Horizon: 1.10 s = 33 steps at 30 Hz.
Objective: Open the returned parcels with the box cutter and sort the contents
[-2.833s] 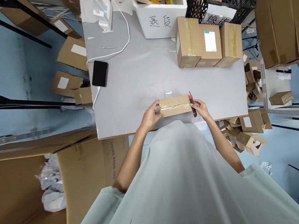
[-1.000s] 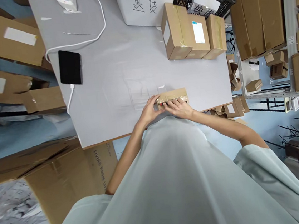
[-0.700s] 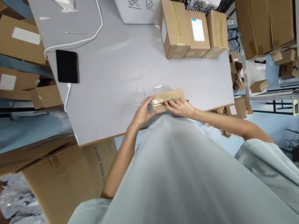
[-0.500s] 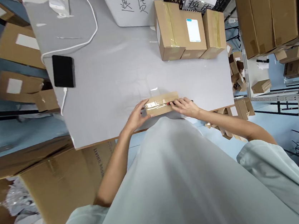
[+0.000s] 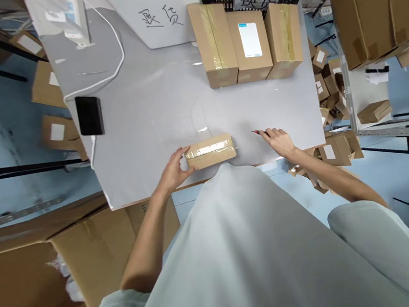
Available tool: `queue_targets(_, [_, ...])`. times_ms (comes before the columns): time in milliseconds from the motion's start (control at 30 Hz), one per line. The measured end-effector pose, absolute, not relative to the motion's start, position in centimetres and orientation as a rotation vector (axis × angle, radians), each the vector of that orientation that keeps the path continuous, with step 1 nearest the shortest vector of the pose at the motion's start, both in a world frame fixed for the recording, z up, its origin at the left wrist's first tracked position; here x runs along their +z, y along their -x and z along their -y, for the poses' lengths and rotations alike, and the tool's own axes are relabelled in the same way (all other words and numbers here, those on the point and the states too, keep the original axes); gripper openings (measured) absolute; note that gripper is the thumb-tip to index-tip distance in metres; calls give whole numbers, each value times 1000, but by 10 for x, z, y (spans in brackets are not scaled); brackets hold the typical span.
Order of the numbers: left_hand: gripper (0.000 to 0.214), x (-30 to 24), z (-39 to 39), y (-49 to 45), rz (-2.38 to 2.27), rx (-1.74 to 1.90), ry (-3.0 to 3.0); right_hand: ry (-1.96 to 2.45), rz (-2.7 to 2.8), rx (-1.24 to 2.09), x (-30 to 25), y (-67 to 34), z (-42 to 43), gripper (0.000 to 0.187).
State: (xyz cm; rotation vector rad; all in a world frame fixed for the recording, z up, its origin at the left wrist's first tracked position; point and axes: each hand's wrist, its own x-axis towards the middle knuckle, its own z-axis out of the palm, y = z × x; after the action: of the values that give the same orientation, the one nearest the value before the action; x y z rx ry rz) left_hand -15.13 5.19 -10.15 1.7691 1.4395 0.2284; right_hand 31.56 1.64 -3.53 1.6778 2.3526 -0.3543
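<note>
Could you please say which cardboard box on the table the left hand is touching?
It is the long, low box, gripped at one end by the left hand; the three other boxes stand in a row farther back.

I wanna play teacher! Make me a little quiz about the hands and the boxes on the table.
1. True or false: the right hand holds a cutter clear of the small taped box.
2. What has hold of the small taped box's left end?
A) the white cable
B) the left hand
C) the right hand
3. Fill in the number: ___ bigger boxes stand side by side on the table.

Key: 1. True. 2. B. 3. Three.
</note>
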Motion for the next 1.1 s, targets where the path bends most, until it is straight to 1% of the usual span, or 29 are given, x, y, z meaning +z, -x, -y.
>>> queue_targets(100, [87,-93,-57,131,-1504,185,-1963,-1989,-2277,-558,-49,-315,-5,51])
queue_targets(300, [84,-72,-80,62,-1409,74,-2228,-2470,-2098,-1397,-98,-270,13,50])
queue_targets(367, [85,-68,-88,41,-1347,9,-2286,-2555,-2010,-1609,-110,-258,17,49])
queue_targets(433, [86,-68,-94,26,-1307,-73,-2328,-2631,-1945,-1746,-118,-252,20,48])
queue_targets(600, [86,-77,-98,13,-1263,-174,-2377,-2750,-1794,-1950,-126,-243,26,45])
queue_targets(833, [86,-93,-81,14,-1301,-39,-2419,-2681,-1834,-2166,-135,-226,25,44])
queue_targets(1000, [81,-103,-69,17,-1360,3,-2375,-2660,-1840,-2172,-134,-220,21,42])
queue_targets(1100, [77,-110,-67,19,-1409,23,-2332,-2626,-1879,-2104,-130,-222,20,43])
